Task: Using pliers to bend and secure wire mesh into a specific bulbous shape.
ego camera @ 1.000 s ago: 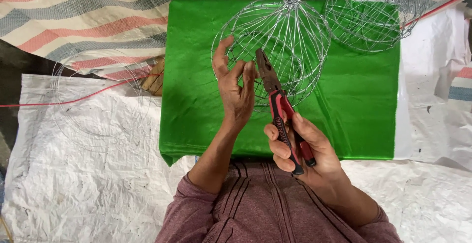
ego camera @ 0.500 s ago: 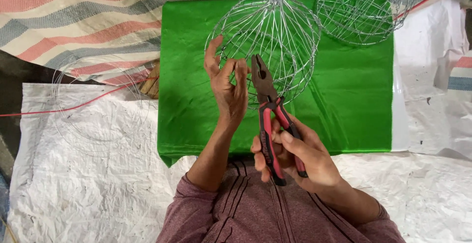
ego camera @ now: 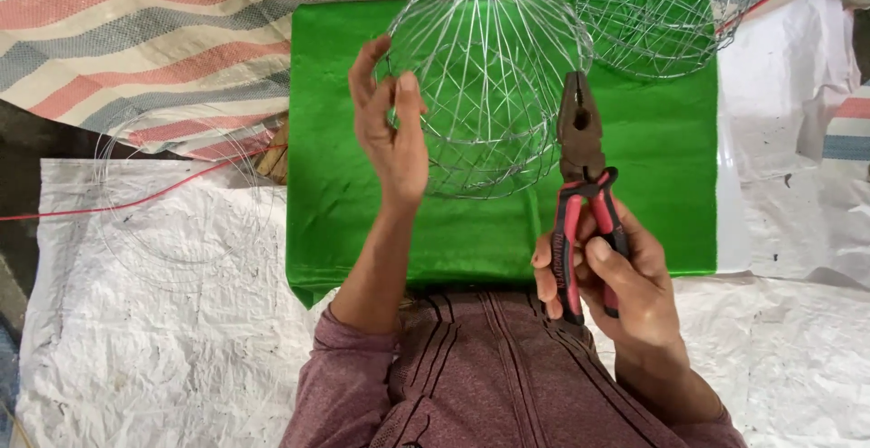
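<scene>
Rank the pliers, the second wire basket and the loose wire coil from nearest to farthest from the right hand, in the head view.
From the right hand:
1. Pliers, gripped in it.
2. Second wire basket, top right on the green cloth.
3. Loose wire coil, far left on the white sheet.

Wire baskets: two, one upper centre, one upper right. Pliers: one pair, red-handled. Green cloth: one. Loose wire coil: one, left. Hands: two, left, right.
</scene>
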